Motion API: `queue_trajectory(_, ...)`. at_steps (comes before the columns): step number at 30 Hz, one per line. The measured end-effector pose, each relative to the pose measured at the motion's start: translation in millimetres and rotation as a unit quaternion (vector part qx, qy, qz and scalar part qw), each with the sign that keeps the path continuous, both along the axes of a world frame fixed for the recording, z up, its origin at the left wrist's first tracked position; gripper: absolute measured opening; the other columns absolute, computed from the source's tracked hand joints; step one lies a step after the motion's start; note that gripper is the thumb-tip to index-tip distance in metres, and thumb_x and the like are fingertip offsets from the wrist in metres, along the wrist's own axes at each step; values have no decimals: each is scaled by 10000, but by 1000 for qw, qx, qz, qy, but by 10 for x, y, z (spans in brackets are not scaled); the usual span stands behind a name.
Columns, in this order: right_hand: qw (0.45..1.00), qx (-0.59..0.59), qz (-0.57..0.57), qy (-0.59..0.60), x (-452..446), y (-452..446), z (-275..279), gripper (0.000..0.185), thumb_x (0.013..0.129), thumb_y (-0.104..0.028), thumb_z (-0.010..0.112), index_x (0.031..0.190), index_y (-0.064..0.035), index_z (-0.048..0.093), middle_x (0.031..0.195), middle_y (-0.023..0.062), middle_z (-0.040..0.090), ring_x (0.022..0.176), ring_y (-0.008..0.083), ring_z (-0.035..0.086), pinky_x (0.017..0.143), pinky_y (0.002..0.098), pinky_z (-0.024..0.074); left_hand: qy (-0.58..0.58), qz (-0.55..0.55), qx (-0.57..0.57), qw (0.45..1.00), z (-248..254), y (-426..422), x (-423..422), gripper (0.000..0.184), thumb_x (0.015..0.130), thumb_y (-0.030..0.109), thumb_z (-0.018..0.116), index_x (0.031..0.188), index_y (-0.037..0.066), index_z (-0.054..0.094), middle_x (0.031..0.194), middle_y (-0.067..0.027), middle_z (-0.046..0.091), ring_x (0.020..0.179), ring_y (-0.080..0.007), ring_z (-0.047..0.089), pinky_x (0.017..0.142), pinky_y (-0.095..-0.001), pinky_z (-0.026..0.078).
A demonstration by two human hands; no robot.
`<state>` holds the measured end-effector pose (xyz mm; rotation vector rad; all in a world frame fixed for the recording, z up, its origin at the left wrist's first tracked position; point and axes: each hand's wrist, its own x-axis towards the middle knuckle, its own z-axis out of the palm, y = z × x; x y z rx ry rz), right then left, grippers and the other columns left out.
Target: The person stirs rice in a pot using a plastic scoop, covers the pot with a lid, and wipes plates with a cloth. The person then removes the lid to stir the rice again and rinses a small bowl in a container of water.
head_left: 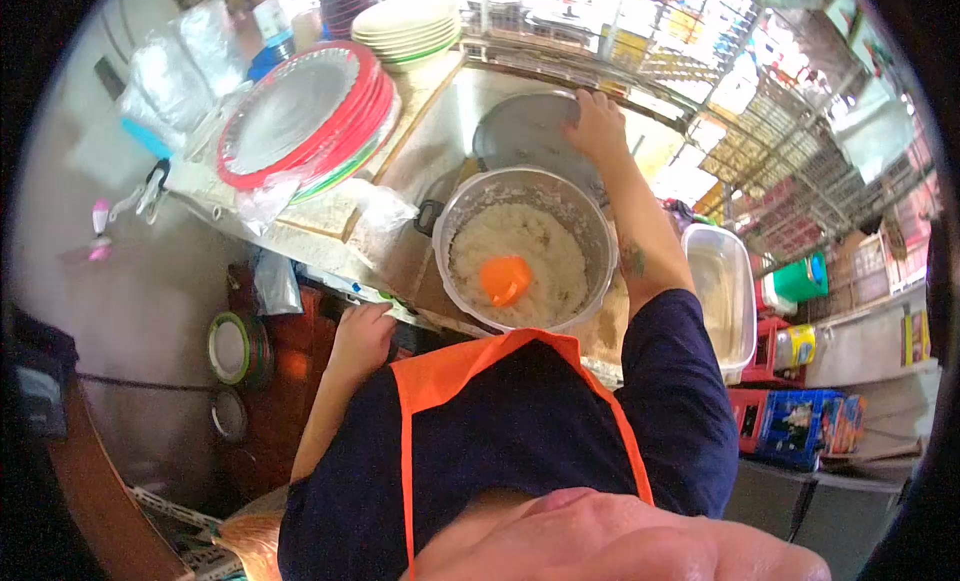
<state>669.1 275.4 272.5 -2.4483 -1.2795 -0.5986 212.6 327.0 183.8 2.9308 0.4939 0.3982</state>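
Note:
A large metal pot [447,218] with a black side handle stands in front of me on the counter. White rice [545,236] fills its lower part, with grains stuck on the inner wall. An orange scoop [505,280] lies on the rice. Behind the pot is a round grey lid [525,131], partly hidden by the pot's rim. My right hand [600,127] reaches past the pot and grips the lid at its right edge. Low on the left, my left hand [362,333] rests by the counter's front edge with its fingers loosely extended, holding nothing.
Stacked red-rimmed plates [300,111] and pale plates [408,26] stand at the left back. A clear plastic tub [722,296] sits right of the pot. Wire mesh [790,131] closes the far side. A blue crate [795,426] is at the lower right.

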Motion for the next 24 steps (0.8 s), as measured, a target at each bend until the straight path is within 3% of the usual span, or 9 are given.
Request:
queue_trajectory(3, 994, 53, 68, 72, 101, 41, 16, 437, 672, -314, 643, 1028, -74, 558, 1017, 142, 551, 997, 325, 506, 837, 402, 412, 22, 48, -1, 999, -103, -105, -235, 126, 701, 156, 575, 794, 71, 586, 958, -76, 588, 886, -272, 547, 773, -390, 408)
queue_trajectory(4, 987, -12, 95, 130, 40, 29, 127, 309, 695, -263, 599, 940, -74, 596, 981, 142, 570, 982, 300, 522, 835, 393, 414, 55, 70, -23, 996, -139, -126, -314, 127, 697, 164, 584, 791, 78, 589, 935, -69, 591, 876, -264, 549, 766, -389, 408)
queue_trajectory(5, 987, -13, 98, 130, 23, 46, 110, 309, 695, -263, 599, 940, -74, 596, 981, 142, 570, 982, 300, 522, 835, 393, 414, 88, 89, -46, 991, -177, -131, -385, 129, 694, 172, 593, 788, 85, 593, 912, -61, 594, 865, -257, 551, 759, -389, 408)
queue_trajectory(7, 997, -2, 73, 33, 4, 26, 28, 225, 722, -185, 534, 903, -78, 612, 1017, 130, 571, 985, 274, 530, 832, 377, 420, 81, 86, -56, 991, -260, -98, -490, 133, 691, 176, 601, 792, 90, 593, 892, -55, 596, 855, -251, 553, 755, -390, 408)
queue_trajectory(11, 992, 21, 102, 71, -66, -45, 66, 244, 736, -110, 481, 949, -83, 597, 1053, 109, 560, 1006, 263, 521, 831, 362, 422, 49, 55, -51, 996, -212, -2, -453, 139, 686, 183, 617, 790, 94, 592, 847, -58, 601, 815, -253, 562, 723, -390, 420)
queue_trajectory(14, 992, 22, 123, -26, -471, -338, 341, 334, 737, -34, 461, 1057, -89, 537, 1031, 97, 562, 942, 262, 549, 784, 373, 444, 5, 3, -66, 998, -176, 155, -303, 136, 692, 186, 614, 782, 89, 587, 834, -68, 602, 787, -262, 567, 693, -391, 431)
queue_trajectory(18, 990, 15, 120, -67, -1030, -811, 714, 386, 702, -36, 499, 1084, -85, 524, 1000, 101, 575, 907, 302, 553, 745, 382, 458, 4, -91, -111, 990, -250, 410, -7, 141, 708, 191, 606, 773, 69, 578, 780, -87, 579, 767, -281, 560, 672, -395, 439)
queue_trajectory(22, 941, 32, 229, -247, -1552, -1150, 653, 385, 668, -92, 528, 1047, -29, 529, 965, 103, 561, 817, 237, 557, 655, 343, 449, -15, -169, -143, 975, -340, 529, 224, 137, 724, 195, 592, 766, 65, 581, 743, -83, 558, 764, -280, 556, 656, -389, 444)
queue_trajectory(24, 936, -39, 259, -234, -1843, -1284, 416, 409, 677, -120, 529, 1080, -49, 530, 1004, 118, 539, 918, 243, 543, 707, 357, 449, 0, -203, -145, 969, -425, 594, 317, 139, 728, 197, 590, 773, 65, 583, 749, -85, 562, 765, -279, 556, 657, -387, 445)
